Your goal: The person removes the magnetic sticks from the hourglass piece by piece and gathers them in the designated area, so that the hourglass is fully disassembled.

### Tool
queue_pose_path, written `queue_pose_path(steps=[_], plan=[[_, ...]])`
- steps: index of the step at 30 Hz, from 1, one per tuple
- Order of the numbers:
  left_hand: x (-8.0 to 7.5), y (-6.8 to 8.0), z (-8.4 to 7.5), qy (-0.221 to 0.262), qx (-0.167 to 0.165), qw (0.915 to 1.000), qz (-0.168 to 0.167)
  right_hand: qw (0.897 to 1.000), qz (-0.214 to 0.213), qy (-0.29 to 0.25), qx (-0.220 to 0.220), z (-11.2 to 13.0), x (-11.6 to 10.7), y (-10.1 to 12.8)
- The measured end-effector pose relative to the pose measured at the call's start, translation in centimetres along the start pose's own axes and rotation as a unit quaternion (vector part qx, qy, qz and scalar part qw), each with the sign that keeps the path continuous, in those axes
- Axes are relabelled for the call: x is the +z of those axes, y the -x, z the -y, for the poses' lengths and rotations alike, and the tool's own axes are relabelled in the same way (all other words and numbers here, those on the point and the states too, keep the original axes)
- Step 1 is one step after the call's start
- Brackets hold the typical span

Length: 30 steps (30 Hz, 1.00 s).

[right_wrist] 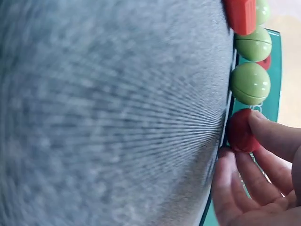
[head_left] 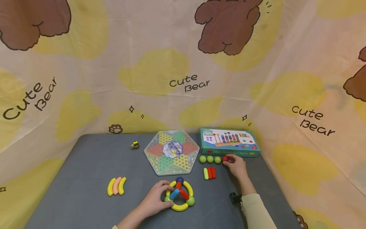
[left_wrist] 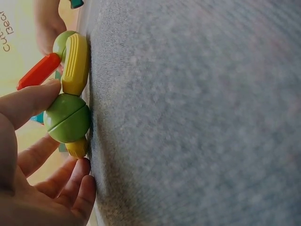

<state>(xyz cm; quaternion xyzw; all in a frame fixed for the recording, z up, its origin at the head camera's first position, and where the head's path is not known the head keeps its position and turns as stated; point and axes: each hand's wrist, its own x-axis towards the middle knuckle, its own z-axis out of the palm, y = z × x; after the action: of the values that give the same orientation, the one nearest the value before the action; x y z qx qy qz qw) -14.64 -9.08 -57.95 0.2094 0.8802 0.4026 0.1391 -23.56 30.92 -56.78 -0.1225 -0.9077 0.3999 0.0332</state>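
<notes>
We find the left hand [head_left: 155, 198] gripping the round frame [head_left: 179, 208] by its near-left green ball [left_wrist: 67, 117], and the right hand [head_left: 237, 167] pinching a red ball [head_left: 225, 158] at the right end of a green-ball row [head_left: 210, 159]. The frame lies on the worktop [head_left: 85, 168], its blue ball [head_left: 179, 180] farthest from us, red and blue sticks [head_left: 184, 194] slanting inward; its curved segments [head_left: 188, 189] are yellow.

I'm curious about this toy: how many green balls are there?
5: three green balls in a row left of the red ball, one on the yellow ring by the left hand, one on the ring's right.
</notes>
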Motion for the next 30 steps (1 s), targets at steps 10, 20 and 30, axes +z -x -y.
queue_pose_path(steps=[10, 20, 30], plan=[[-0.4, 0.1, -0.5, 0.01, 0.003, 0.9999, 0.004, 1.0, 0.015, -0.011, -0.001, -0.1, -0.3, -0.1], [-0.3, 0.3, -0.3, 0.006, 0.002, 1.0, 0.001, 0.999, -0.014, 0.008, -0.046, 3.4, -0.9, 3.5], [-0.3, 0.3, 0.0, 0.03, -0.005, 0.9994, -0.019, 0.992, -0.029, -0.055, -0.109, 8.1, 0.2, 7.5]])
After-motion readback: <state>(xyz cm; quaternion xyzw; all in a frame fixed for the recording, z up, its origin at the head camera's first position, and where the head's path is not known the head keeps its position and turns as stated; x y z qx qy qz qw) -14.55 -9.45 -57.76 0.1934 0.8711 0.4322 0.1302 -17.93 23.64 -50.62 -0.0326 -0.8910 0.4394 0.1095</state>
